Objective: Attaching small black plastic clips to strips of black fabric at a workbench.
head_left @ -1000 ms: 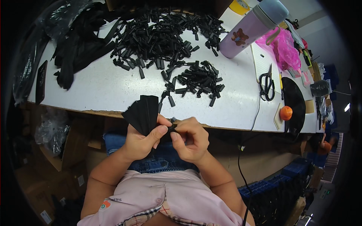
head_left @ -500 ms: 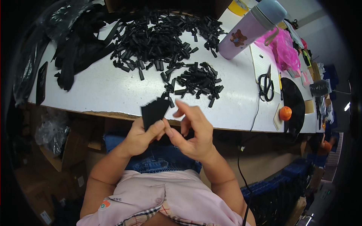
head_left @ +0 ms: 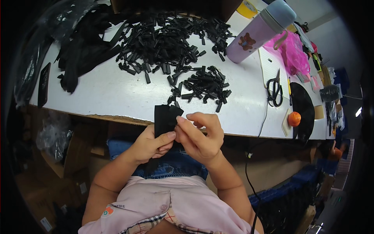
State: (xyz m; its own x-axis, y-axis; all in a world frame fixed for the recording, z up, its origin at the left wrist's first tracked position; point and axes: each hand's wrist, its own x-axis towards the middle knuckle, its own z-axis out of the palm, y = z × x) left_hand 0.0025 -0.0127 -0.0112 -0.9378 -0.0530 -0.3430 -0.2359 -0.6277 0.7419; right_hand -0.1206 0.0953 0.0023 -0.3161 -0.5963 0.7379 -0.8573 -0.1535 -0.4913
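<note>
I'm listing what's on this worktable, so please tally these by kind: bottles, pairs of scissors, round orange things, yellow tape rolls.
Bottle: 1
Pair of scissors: 1
Round orange thing: 1
Yellow tape roll: 1
Total, leaving out the heaped small black pieces, too overlapped to count: 4

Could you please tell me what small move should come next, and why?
Perhaps the right hand should separate one of the black strips, since they overlap, the left hand grips them low and the right is at their right edge.
</note>
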